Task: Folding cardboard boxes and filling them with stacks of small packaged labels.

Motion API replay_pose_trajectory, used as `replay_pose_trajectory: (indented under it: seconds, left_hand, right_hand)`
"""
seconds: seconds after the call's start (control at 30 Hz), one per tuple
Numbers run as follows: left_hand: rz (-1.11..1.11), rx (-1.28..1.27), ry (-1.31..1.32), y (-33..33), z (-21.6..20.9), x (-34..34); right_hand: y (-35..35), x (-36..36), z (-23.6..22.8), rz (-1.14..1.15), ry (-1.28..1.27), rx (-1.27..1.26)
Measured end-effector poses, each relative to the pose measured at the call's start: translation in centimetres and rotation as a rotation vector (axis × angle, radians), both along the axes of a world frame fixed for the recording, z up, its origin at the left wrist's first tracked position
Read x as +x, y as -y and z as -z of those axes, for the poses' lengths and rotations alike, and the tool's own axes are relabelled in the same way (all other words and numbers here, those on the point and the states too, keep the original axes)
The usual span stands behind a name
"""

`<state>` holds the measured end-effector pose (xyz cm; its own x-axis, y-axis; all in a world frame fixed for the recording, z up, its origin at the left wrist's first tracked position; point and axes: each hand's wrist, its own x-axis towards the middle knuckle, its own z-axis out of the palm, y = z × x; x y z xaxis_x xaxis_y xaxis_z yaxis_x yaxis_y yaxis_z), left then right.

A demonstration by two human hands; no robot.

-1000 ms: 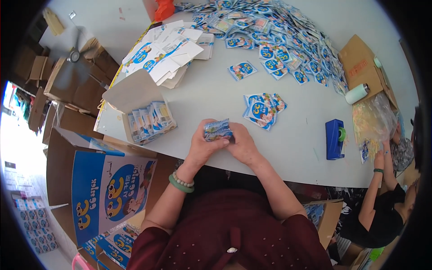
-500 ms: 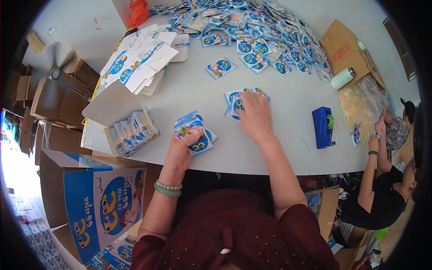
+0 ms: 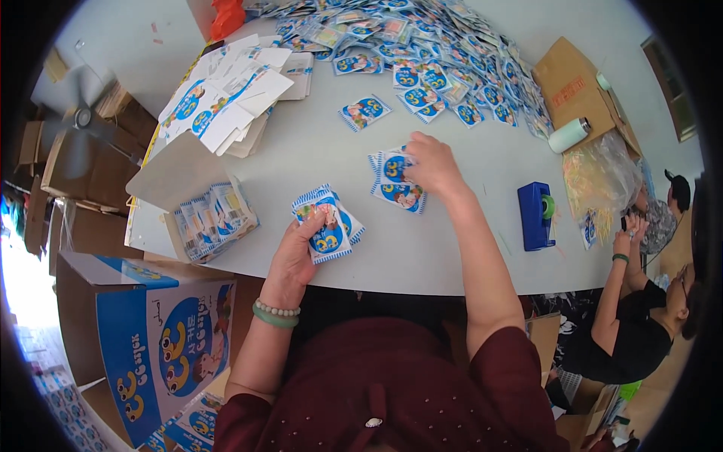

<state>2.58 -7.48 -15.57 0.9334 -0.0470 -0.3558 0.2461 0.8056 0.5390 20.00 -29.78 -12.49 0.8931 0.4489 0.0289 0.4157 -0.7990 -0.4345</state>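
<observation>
My left hand is closed around a small fanned stack of blue-and-white sachets, thumb on top, near the front of the table. Farther off to the right, my right hand has its fingers curled at the right edge of a few overlapping sachets lying on the table; its fingertips are partly hidden. A single sachet lies beyond them. To the left stands a small open carton with its lid up and a row of sachets inside.
A large heap of sachets covers the table's far side. Flattened white cartons are stacked far left. On the right are a blue tape dispenser, a pale green bottle and a clear bag. A co-worker sits at right.
My right hand has shifted slightly, from over the overlapping sachets to their right edge, uncovering more of them. My left hand still holds its stack. The view has moved a little.
</observation>
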Motion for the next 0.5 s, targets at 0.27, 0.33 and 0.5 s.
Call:
replay_pose_trajectory:
  seconds: [0.27, 0.33, 0.5]
  left_hand:
    - [-0.089, 0.148, -0.045, 0.8, -0.5, 0.1]
    - [-0.095, 0.125, 0.001, 0.6, 0.3, 0.3]
    - [-0.173, 0.181, -0.093, 1.4, -1.7, 0.4]
  right_hand:
    - [-2.4, 0.6, -2.1, -0.028, -0.01, -0.441]
    - [-1.6, -0.2, -2.6, -0.065, 0.074, -0.352]
    - [-1.9, -5.4, -3.4, 0.201, -0.414, 0.589]
